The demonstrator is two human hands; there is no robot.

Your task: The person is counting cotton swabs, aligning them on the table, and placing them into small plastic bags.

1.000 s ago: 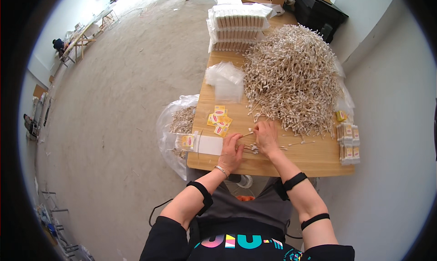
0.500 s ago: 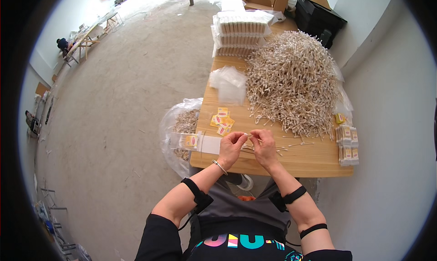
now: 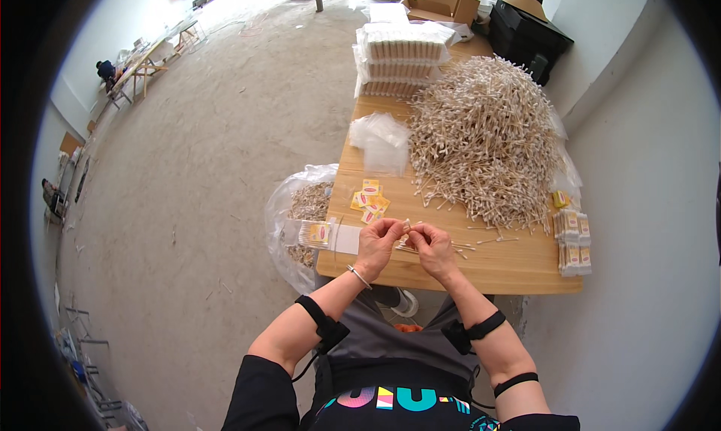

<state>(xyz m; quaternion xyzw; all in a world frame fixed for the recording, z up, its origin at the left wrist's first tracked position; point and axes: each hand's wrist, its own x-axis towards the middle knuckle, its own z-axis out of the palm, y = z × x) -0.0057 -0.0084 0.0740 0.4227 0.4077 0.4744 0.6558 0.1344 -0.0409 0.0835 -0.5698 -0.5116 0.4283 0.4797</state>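
Observation:
Close together over the table's front edge, both my hands are closed in a pinch. My left hand [image 3: 380,244] grips a few cotton swabs [image 3: 406,225], whose white tips show above the fingertips. Right beside it, my right hand [image 3: 435,251] pinches a swab too, its white tip near the left fingers. Several loose swabs [image 3: 463,246] lie on the wood under and beside the right hand. Left of my left hand are a white strip [image 3: 347,239] and a clear packet of swabs with a yellow card [image 3: 314,233], jutting past the table's edge.
A big heap of swabs [image 3: 484,142] covers the table's right side. Yellow cards [image 3: 369,201] and clear bags [image 3: 381,139] lie at left, with stacked swab packs [image 3: 402,55] behind. Small packets [image 3: 573,243] stand at the right edge. A plastic sack [image 3: 282,198] of swabs sits beside the table.
My hands stay nearly in place, and the right fingers have tipped slightly down and in toward the left ones. The whole view has shifted a little.

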